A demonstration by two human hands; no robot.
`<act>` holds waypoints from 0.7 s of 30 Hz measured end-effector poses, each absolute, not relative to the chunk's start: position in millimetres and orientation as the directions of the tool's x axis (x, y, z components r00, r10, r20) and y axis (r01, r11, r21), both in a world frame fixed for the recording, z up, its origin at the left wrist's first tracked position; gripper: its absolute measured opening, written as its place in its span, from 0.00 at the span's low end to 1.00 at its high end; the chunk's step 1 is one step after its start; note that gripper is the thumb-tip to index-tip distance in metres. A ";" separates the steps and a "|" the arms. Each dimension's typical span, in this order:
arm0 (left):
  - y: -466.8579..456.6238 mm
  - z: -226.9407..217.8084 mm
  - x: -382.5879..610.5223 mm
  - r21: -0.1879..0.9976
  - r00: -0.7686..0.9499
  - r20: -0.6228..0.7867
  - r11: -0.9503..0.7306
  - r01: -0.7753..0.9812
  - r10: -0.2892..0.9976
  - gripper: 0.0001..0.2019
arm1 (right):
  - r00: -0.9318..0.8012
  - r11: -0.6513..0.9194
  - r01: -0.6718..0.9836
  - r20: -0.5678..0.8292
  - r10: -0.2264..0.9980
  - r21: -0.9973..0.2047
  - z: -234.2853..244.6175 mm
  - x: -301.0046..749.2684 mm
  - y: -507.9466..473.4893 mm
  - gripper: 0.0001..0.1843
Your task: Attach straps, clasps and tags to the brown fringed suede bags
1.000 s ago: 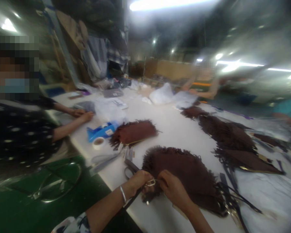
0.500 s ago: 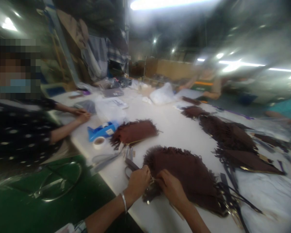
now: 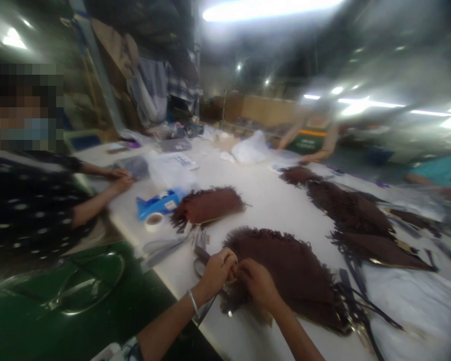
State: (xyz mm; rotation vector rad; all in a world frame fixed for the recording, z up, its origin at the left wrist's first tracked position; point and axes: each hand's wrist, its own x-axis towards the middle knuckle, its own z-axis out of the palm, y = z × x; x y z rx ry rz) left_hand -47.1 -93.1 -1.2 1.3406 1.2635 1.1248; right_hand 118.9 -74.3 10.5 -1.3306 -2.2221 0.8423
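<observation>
A brown fringed bag [image 3: 281, 265] with a gold zip edge lies flat on the white table in front of me. Over its left end my left hand [image 3: 218, 271], wearing a silver bangle at the wrist, is closed in a pinch. Close beside it my right hand [image 3: 256, 282] also has its fingers pinched together, almost touching the left ones. Something small and pale shows between the fingertips, too blurred to name. A dark strap [image 3: 202, 254] loops out to the left of my left hand. Straps with metal clips [image 3: 357, 316] lie at the bag's right end.
A second fringed bag [image 3: 210, 204], a blue tape dispenser [image 3: 158, 205] and a tape roll [image 3: 154, 222] lie farther left. More brown fringed bags [image 3: 351, 208] are piled at right. A person in a dotted top [image 3: 26, 210] sits at left; others work across the table [image 3: 255, 185].
My hands stay at the bag's left end, with the left turned slightly and the fingers drawn closer together. The person across the table has shifted their arms; the left person's hands moved slightly left.
</observation>
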 end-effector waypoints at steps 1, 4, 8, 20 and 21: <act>-92.6 -4.3 -47.3 0.997 0.006 -0.014 0.013 0.070 1.000 0.13 | -0.444 0.337 0.617 0.040 0.895 -0.711 9.2 120.2 -73.0 0.09; -94.1 -15.9 -48.0 0.994 -0.124 -0.110 0.107 -0.034 0.986 0.15 | -0.418 0.275 0.554 0.024 0.908 -0.785 7.2 124.6 -70.1 0.09; -99.4 -29.6 -44.7 0.987 -0.030 -0.155 0.156 0.034 0.988 0.12 | -0.405 0.213 0.515 -0.017 0.914 -0.830 6.8 126.3 -68.4 0.10; -96.0 -36.9 -41.5 0.977 -0.021 -0.209 0.210 0.041 0.978 0.06 | -0.392 0.211 0.530 -0.017 0.920 -0.821 12.7 126.0 -72.6 0.11; -96.3 -36.7 -42.8 0.977 -0.019 -0.211 0.212 0.027 0.977 0.07 | -0.386 0.222 0.547 -0.008 0.923 -0.807 11.7 124.7 -73.0 0.11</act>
